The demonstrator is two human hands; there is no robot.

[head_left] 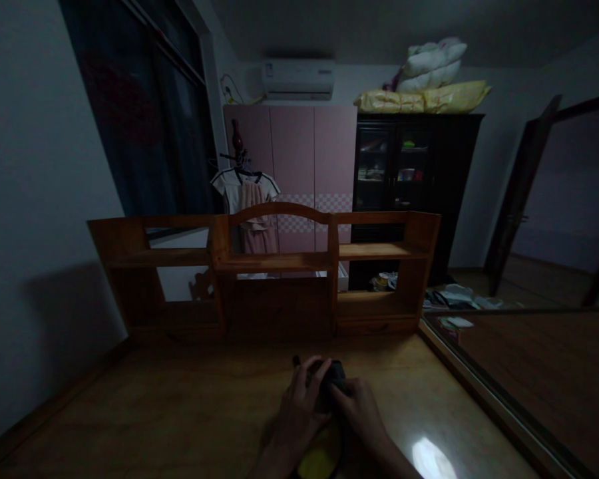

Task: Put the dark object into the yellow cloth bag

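A small dark object [335, 370], its kind too dim to make out, is between my two hands over the wooden tabletop [180, 399]. My left hand [303, 402] curls over its left side, fingers bent on top. From the right, my right hand [355, 400] grips it with thumb and index finger pressed against its side. A short dark stub [296, 360] pokes out beyond the left fingers. Below the hands shows a rounded yellow surface [320, 456], partly covered by my wrists; whether it joins the dark object I cannot tell.
A wooden shelf unit [274, 262] with open compartments stands along the tabletop's far edge. White wall [40, 279] borders the left side. A raised rail [472, 386] runs down the right edge. Behind are a pink wardrobe [292, 146] and a dark cabinet [444, 173].
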